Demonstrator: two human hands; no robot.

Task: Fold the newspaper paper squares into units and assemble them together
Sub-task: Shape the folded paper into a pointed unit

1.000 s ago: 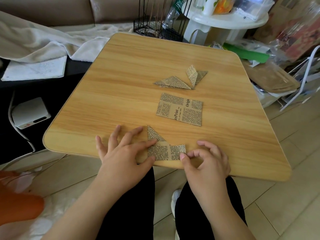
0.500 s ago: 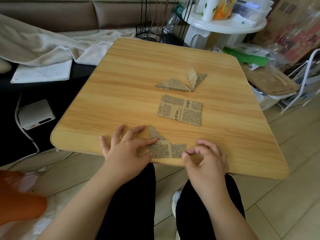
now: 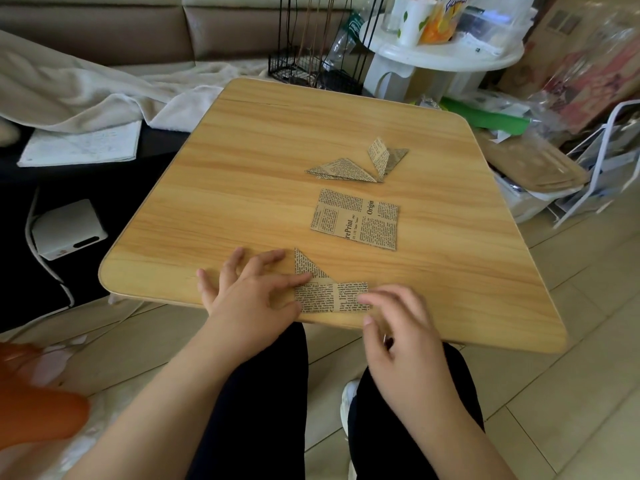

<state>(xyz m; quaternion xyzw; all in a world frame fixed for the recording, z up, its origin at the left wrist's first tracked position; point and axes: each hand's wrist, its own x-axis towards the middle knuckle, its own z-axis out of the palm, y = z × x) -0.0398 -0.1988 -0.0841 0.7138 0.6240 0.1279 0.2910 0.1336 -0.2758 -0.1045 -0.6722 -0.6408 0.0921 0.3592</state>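
A half-folded newspaper piece (image 3: 329,292) lies at the near edge of the wooden table (image 3: 242,188), with one corner folded up into a triangle. My left hand (image 3: 252,292) presses its left end flat with index finger and thumb, the other fingers spread on the wood. My right hand (image 3: 398,320) hovers blurred at the piece's right end, fingertips touching the paper. A flat newspaper square (image 3: 356,218) lies just beyond. Two folded units (image 3: 341,169) (image 3: 384,157) lie farther back.
A white side table (image 3: 440,53) with cups and a black wire rack (image 3: 311,64) stand beyond the far edge. Bags and a white frame (image 3: 595,161) crowd the right side. A blanket (image 3: 86,88) and a white box (image 3: 67,228) lie left. My legs are under the near edge.
My right hand has opened from a pinch at the piece's right corner and slid left over its right end. The left hand stays pressing. The camera has tilted slightly.
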